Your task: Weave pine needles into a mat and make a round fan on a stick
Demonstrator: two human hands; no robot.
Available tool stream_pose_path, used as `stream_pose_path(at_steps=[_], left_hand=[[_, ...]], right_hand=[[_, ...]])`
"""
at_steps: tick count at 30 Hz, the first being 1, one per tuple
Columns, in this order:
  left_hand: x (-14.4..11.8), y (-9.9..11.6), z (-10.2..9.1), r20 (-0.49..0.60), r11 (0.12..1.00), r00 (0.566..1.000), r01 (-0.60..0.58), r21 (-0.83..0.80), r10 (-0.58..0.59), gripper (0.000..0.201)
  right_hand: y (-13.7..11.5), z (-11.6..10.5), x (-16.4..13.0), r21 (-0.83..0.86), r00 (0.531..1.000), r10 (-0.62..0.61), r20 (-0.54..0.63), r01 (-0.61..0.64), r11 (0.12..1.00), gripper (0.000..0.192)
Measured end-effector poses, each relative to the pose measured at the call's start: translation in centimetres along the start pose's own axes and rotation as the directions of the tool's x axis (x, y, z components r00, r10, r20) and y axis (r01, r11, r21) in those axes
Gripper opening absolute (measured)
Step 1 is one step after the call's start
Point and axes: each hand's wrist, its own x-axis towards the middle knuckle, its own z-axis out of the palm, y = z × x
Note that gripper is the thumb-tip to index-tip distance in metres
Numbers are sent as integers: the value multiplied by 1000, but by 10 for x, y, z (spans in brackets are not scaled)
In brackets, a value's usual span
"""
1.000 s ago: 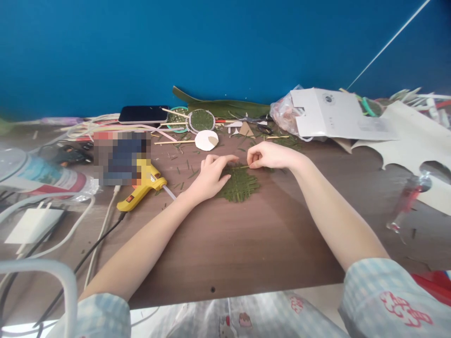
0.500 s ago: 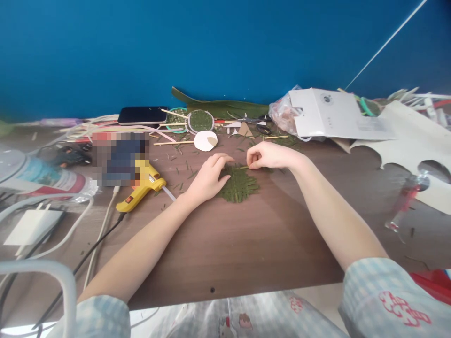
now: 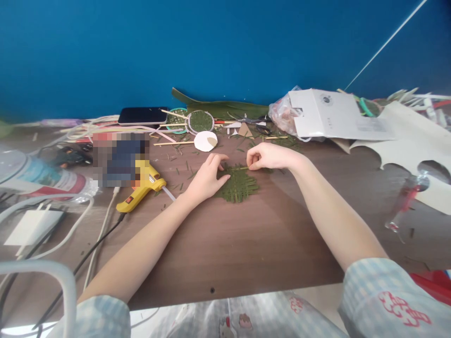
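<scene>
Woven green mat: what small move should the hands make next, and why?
Perhaps the right hand should ease its thin strip snugly against the woven mat. Its fingers appear to pinch the strip near the mat's far edge, while the left hand, at the mat's left side, could steady it.

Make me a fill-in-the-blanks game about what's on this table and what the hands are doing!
The ____ hand pinches a thin strip.
The woven leaf piece below the strip is ____ in colour.
The glue gun lying on the table is mostly ____.
The big wall behind the table is ____.

Missing words: right; green; yellow; blue.
</scene>
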Motion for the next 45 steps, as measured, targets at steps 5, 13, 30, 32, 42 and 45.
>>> stream_pose_path(at_steps=[5, 13, 30, 32, 42, 45], left_hand=[[0, -2, 0, -17, 1000, 1000, -13, 5, 14, 41], [0, -5, -5, -118, 998, 993, 8, -70, -16, 25], [-3, -5, -26, -274, 953, 948, 223, 206, -163, 15], [-3, -9, -30, -274, 887, 938, 301, 351, -210, 10], [-3, -16, -38, -145, 665, 930, 346, 662, -339, 13], [-3, -17, -41, -193, 694, 929, 365, 620, -316, 15]], right_hand=[[5, 1, 3, -30, 883, 83, -461, -110, 994, 12], [14, 1, 5, -134, 755, 59, -653, -192, 972, 24], [16, 14, 13, -62, 948, -32, -315, 13, 998, 6], [16, 14, 12, -61, 949, 0, -314, -20, 998, 5], [17, 9, 7, -45, 940, 125, -318, -146, 988, 5], [18, 10, 7, -38, 939, 124, -321, -144, 989, 6]])
